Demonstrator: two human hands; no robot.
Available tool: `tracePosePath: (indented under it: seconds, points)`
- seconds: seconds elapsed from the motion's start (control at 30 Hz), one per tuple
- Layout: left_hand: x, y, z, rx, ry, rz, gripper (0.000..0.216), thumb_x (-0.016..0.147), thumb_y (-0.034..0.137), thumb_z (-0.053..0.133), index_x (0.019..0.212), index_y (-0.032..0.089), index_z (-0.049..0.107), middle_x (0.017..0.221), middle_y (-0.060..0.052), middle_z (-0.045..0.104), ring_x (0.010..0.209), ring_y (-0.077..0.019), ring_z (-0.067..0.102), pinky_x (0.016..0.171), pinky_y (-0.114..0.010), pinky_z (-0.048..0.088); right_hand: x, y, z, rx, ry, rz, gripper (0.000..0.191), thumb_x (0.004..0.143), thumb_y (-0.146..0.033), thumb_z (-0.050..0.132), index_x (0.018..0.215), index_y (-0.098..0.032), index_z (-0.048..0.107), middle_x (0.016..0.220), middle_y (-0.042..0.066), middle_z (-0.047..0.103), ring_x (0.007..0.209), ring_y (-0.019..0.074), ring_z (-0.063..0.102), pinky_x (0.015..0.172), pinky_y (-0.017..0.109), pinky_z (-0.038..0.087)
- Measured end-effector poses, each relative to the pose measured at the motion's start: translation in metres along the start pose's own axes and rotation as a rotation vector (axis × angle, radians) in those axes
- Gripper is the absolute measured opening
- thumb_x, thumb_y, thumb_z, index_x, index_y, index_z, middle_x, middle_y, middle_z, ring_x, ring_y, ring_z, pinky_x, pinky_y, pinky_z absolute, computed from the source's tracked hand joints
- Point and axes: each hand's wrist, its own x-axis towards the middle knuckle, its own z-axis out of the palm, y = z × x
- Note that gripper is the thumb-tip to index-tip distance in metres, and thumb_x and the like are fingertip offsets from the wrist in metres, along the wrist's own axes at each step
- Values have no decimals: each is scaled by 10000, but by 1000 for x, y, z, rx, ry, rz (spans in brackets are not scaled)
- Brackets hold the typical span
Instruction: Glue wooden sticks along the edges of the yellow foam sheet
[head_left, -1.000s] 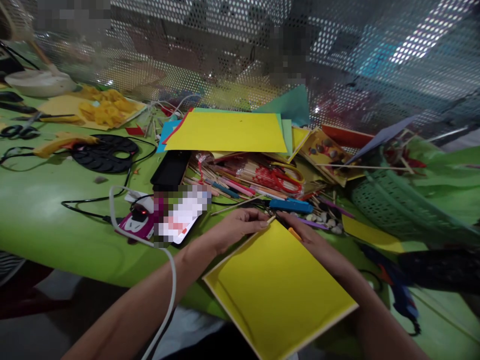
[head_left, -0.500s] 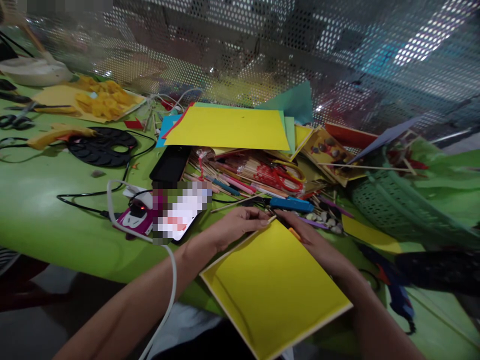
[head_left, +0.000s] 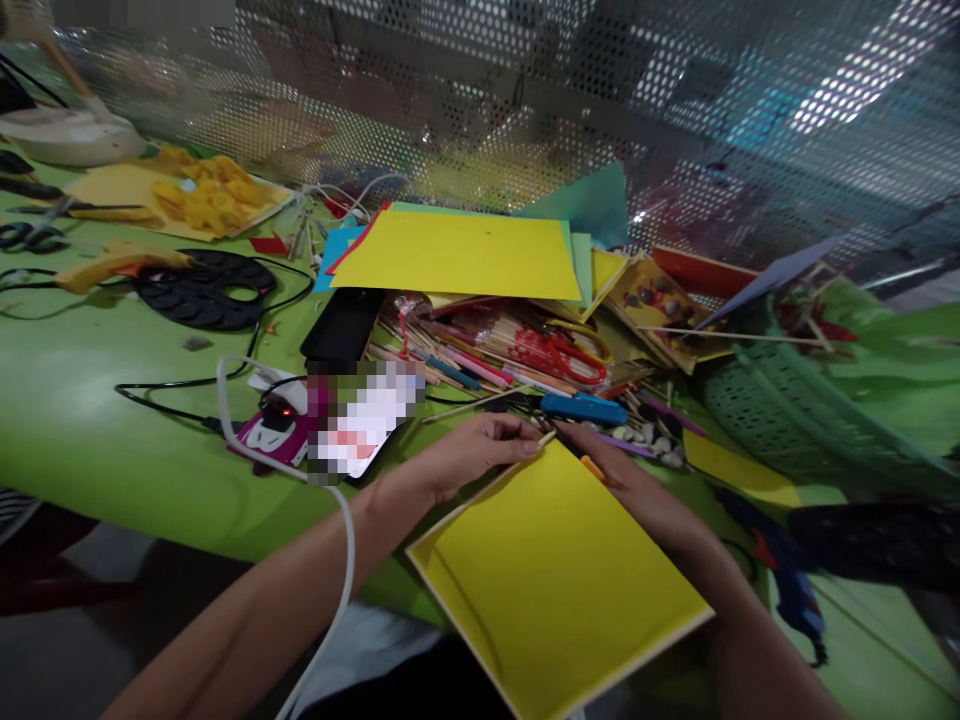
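A square yellow panel [head_left: 555,580] edged with thin pale wooden strips is tilted in front of me, one corner pointing away. My left hand [head_left: 484,450] pinches that far corner, where the end of a small wooden strip [head_left: 546,440] shows between thumb and fingers. On the panel's right side is my right hand [head_left: 626,490], its fingers closed and partly hidden behind the panel. A bit of an orange-handled tool [head_left: 592,467] shows in it; the tool's kind is hidden. Just beyond both hands lies a blue-handled tool [head_left: 583,408].
Coloured paper sheets [head_left: 457,250], wooden sticks and red-handled scissors [head_left: 577,355] lie behind the hands. On the left are a phone [head_left: 375,420], a power strip [head_left: 274,435] and a white cable [head_left: 346,540]. A green basket [head_left: 817,420] and a blue glue gun [head_left: 795,590] are right.
The panel has shifted very slightly right in view. Both hands keep nearly the same hold at its far corner.
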Motion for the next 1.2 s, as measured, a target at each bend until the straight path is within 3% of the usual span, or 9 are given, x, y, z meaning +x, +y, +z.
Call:
tracePosePath:
  seconds: [0.5,0.77,1.03,1.2]
  points:
    - [-1,0,1,-46,-5,-22,413,623,425,871,854,127,704,808,-33,698,705,-120,622,742,-254,469,4,2,1,-53,11,-16,632,874,-593,548,1412,-260,546,1415,99,580,1250,339,567,1052,491,430]
    - [-1,1,1,-70,7,-31,421,608,421,878,853,131,697,778,-18,692,677,-115,614,715,-251,458,8,12,9,-56,58,-42,703,902,-697,389,1390,-225,572,1379,130,606,1239,339,582,1032,489,451]
    - [0,0,-1,-17,25,-18,417,629,443,858,837,129,678,781,-15,675,701,-117,600,726,-246,441,8,20,12,-131,134,-59,636,919,-652,389,1309,-216,641,1310,132,656,1207,347,606,1023,498,460]
    - [-2,1,0,-26,6,-16,413,645,450,846,855,140,674,781,-17,673,692,-121,600,717,-251,441,6,18,11,-109,171,-33,619,909,-624,426,1338,-215,606,1295,130,667,1144,346,640,959,480,499]
